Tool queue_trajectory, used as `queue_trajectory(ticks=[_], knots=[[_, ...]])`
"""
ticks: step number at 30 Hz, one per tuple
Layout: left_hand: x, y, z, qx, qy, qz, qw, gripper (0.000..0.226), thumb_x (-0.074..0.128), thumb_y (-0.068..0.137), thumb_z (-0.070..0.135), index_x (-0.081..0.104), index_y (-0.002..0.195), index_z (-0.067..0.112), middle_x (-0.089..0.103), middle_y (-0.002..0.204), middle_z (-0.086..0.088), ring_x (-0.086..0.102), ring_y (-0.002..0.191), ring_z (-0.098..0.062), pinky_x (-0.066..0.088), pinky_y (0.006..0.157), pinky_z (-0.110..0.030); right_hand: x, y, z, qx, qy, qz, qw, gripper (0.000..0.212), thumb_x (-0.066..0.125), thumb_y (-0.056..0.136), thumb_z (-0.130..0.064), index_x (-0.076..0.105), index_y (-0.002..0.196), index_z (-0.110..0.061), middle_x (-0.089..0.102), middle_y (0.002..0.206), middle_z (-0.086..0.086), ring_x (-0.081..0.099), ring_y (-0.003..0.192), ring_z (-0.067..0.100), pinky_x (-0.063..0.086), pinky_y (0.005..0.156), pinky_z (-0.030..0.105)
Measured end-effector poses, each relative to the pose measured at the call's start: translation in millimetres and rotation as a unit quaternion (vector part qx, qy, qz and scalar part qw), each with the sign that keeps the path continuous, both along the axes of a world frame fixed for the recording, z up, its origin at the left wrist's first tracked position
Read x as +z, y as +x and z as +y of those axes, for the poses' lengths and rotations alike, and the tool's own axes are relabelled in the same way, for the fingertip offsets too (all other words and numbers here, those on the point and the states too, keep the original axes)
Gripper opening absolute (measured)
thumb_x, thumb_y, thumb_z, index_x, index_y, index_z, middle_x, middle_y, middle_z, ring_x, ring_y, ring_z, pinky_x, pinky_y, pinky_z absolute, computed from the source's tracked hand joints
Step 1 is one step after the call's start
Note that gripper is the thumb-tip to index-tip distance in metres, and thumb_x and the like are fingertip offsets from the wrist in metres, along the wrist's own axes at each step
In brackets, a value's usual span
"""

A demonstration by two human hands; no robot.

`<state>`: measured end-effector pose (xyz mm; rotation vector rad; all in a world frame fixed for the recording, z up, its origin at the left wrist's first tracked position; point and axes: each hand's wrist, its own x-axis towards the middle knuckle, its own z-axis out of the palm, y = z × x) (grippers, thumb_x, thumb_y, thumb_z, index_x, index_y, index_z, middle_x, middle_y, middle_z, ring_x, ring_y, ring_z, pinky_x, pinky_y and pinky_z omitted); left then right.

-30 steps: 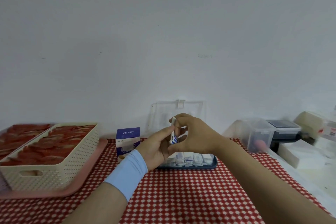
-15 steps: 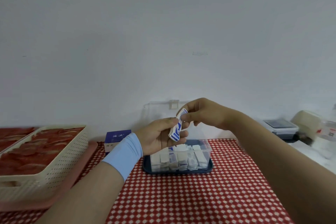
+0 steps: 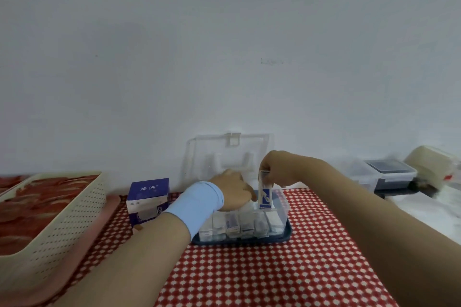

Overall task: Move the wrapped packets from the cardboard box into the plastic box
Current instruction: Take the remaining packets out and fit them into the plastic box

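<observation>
In the plastic box (image 3: 284, 209), left hand's (image 3: 232, 192) fingers (image 3: 250, 195) blur; right hand (image 3: 279, 172) pinches packet (image 3: 265, 194).

left hand (image 3: 234, 193) palm-down, fingers relaxed; right hand (image 3: 278, 172) in fingertip pinch on packet (image 3: 265, 195)

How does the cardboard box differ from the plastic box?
The cardboard box is opaque, blue and white; the plastic box is clear with a dark blue base. The cardboard box hides its contents; the plastic box shows a row of packets. The plastic box has a raised clear lid; the cardboard box has none. Both stand on the checked cloth.
</observation>
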<state>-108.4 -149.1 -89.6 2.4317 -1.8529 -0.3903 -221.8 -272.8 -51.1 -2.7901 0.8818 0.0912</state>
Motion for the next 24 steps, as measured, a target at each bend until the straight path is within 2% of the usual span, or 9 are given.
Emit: queue_trajectory(ticks=[3,6,8,9,11,14,17,20,24], knots=[[-8.0,1.3,-4.3,0.001,0.024,-0.013,1.0,0.054,0.031,0.085,0.046,0.057,0.129,0.027,0.042,0.14,-0.007,0.034,0.132,-0.031,0.031,0.108,-0.045,-12.5,6.8,0.3,0.01,-0.015,0.022,1.0,0.018,0.063,0.094,-0.021,0.071,0.108,-0.013,0.071,0.101,0.004,0.065,0.09,0.022,0.052,0.082,0.031],[-18.6,6.5,-4.9,-0.028,0.058,-0.027,0.998,0.057,0.023,0.078,0.057,0.057,0.113,0.029,0.039,0.137,-0.004,0.032,0.129,-0.03,0.03,0.107,-0.044,-20.3,10.0,0.8,0.013,-0.021,0.033,0.999,0.019,0.063,0.094,-0.023,0.072,0.108,-0.013,0.071,0.102,0.005,0.065,0.093,0.023,0.05,0.08,0.03],[-20.8,10.8,-2.5,-0.052,0.057,-0.047,0.996,0.071,0.021,0.067,0.065,0.058,0.114,0.027,0.04,0.138,-0.003,0.033,0.13,-0.027,0.031,0.109,-0.046,-24.7,12.3,0.0,0.019,-0.015,0.036,0.999,0.019,0.063,0.094,-0.021,0.074,0.108,-0.013,0.072,0.102,0.006,0.066,0.093,0.023,0.051,0.081,0.03],[-22.4,12.6,-2.0,-0.035,0.044,-0.038,0.998,0.068,0.028,0.073,0.063,0.058,0.119,0.023,0.042,0.138,-0.004,0.036,0.13,-0.028,0.033,0.108,-0.046,-26.2,13.7,0.0,0.021,-0.008,0.036,0.999,0.019,0.063,0.094,-0.02,0.074,0.108,-0.013,0.072,0.102,0.006,0.066,0.093,0.024,0.051,0.082,0.03],[-25.2,15.7,-4.1,0.003,-0.007,0.016,1.0,0.046,0.044,0.093,0.041,0.057,0.126,0.012,0.05,0.136,-0.008,0.038,0.13,-0.031,0.034,0.107,-0.044,-29.7,16.8,-0.1,0.023,0.002,0.043,0.999,0.02,0.062,0.094,-0.019,0.074,0.108,-0.012,0.072,0.102,0.008,0.068,0.094,0.025,0.054,0.087,0.033],[-19.7,17.8,-1.3,0.027,-0.035,0.11,0.993,0.038,0.042,0.099,0.025,0.058,0.133,0.015,0.055,0.138,-0.006,0.044,0.127,-0.029,0.034,0.108,-0.04,-32.9,19.2,1.2,0.032,-0.007,0.06,0.998,0.018,0.061,0.094,-0.019,0.074,0.106,-0.012,0.072,0.1,0.008,0.067,0.09,0.025,0.054,0.083,0.034],[-16.3,25.1,0.5,0.022,-0.028,0.099,0.994,0.046,0.042,0.093,0.026,0.056,0.137,0.024,0.056,0.14,-0.001,0.055,0.12,-0.023,0.044,0.103,-0.038,-36.2,19.3,4.9,0.037,-0.022,0.084,0.996,0.019,0.061,0.095,-0.021,0.073,0.109,-0.018,0.071,0.101,0.004,0.064,0.091,0.022,0.051,0.084,0.034],[-21.6,26.3,4.9,0.013,-0.004,0.071,0.997,0.042,0.039,0.098,0.026,0.061,0.133,0.02,0.056,0.138,-0.002,0.054,0.12,-0.024,0.043,0.101,-0.034,-42.6,20.1,6.0,0.031,-0.051,0.094,0.994,0.023,0.062,0.094,-0.03,0.071,0.114,-0.02,0.071,0.104,0.001,0.063,0.096,0.022,0.045,0.087,0.035],[-28.0,25.8,7.1,-0.008,0.015,0.027,1.0,0.044,0.034,0.099,0.033,0.069,0.119,0.015,0.06,0.127,-0.006,0.054,0.116,-0.026,0.043,0.102,-0.042,-49.7,20.5,6.0,0.025,-0.072,0.089,0.993,0.028,0.062,0.095,-0.035,0.07,0.117,-0.019,0.072,0.107,0.001,0.063,0.099,0.022,0.041,0.088,0.035]])
